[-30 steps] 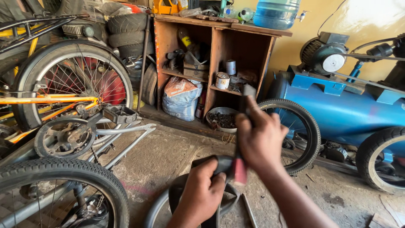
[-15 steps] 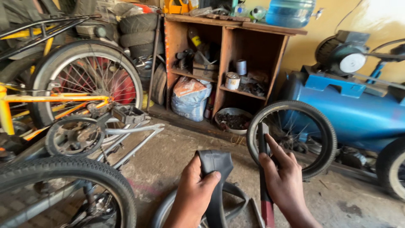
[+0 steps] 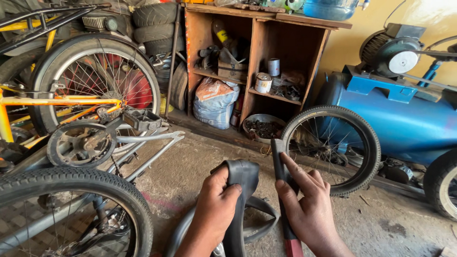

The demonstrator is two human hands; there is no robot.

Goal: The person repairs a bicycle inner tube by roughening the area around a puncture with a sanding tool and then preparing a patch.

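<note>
The left hand point(image 3: 215, 209) and right hand point(image 3: 309, 212) sit side by side at the bottom centre; the inner tube point(image 3: 240, 190) is in the left, the tyre lever point(image 3: 281, 190) in the right; a bicycle point(image 3: 71, 114) lies to the left; the shelf unit point(image 3: 257, 57) stands behind; a small wheel point(image 3: 333, 147) leans before the compressor tank point(image 3: 404, 119) on the right.

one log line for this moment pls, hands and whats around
left hand: grips folded black inner tube | right hand: holds dark red-tipped tool upright | nearby: small wheel, wooden shelf, blue compressor tank
</note>
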